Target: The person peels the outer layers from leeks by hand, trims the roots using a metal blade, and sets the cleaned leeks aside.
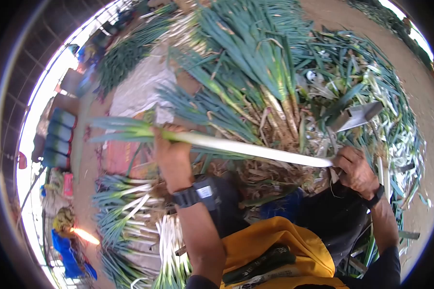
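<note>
A long leek with a bare white shaft [255, 150] lies nearly level across the middle of the view, its green leaves pointing left. My left hand [171, 149] is wrapped round it where the leaves begin. At the shaft's right, root end, my right hand [354, 168] has its fingers closed on the leek, with a bit of brownish peel hanging below. Just above my right hand stands a metal piece [357, 117]. Behind the shaft rises a big pile of untrimmed leeks [255, 53] with brown, dirty lower ends.
White-shafted leeks [130, 202] lie in rows at the lower left. Leaf scraps [371, 82] are heaped at the right. A white sack [144, 89] is spread at the upper left. Blue-green containers [60, 137] stand at the far left, beyond the bare ground.
</note>
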A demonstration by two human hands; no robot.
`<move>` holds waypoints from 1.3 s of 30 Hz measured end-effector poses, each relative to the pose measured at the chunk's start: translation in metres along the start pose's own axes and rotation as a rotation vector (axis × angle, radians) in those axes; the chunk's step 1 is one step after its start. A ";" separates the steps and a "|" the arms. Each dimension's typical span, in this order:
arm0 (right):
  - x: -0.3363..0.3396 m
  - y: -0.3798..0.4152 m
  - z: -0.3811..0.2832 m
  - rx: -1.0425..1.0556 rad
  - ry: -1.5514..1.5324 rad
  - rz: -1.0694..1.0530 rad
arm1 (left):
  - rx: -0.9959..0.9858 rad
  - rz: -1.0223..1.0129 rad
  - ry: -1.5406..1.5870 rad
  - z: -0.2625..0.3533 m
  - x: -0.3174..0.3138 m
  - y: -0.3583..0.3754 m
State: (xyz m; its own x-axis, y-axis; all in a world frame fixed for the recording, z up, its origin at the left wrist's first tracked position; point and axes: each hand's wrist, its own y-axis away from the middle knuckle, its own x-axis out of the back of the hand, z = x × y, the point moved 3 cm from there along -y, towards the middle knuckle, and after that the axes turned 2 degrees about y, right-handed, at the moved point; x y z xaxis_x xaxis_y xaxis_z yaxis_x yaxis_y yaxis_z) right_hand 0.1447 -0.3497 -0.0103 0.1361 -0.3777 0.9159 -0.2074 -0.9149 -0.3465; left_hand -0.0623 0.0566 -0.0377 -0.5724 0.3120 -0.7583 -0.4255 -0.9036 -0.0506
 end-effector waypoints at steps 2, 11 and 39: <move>-0.002 0.001 -0.004 0.014 0.012 0.002 | -0.043 0.040 -0.039 0.001 -0.008 0.001; 0.017 0.008 -0.002 -0.227 -0.428 0.440 | -0.650 -0.267 -1.519 0.021 -0.009 0.022; -0.078 0.013 0.048 -1.005 -1.616 0.234 | -0.486 0.183 -1.302 0.033 -0.003 0.017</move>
State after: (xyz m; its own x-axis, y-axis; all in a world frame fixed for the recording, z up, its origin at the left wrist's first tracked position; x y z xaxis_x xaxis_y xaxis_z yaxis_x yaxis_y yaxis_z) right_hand 0.1780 -0.3387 -0.0961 0.5422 -0.7580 -0.3625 -0.6729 -0.6501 0.3530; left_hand -0.0911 0.0504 -0.0145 -0.9376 -0.0165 0.3473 -0.1466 -0.8870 -0.4379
